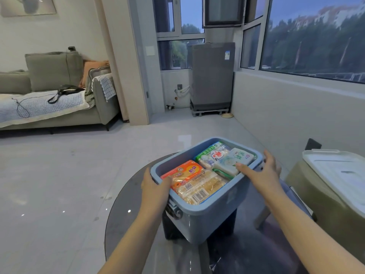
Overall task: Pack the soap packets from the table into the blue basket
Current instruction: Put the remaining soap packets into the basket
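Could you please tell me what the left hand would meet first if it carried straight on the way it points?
Most likely the orange soap packet inside the blue basket: the left hand grips the left rim, pointing across it, though depth is unclear.

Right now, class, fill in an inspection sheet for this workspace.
Surface: dark round glass table.
Job's things: blue basket holding orange packet, yellow packet, green packet, white packet.
Clutter: nothing seen.
Grips: left grip holds basket's left rim; right grip holds right rim, thumb on white packet.
Cables: thin cable on sofa.
Surroundings: washing machine, windows, lidded bin at right.
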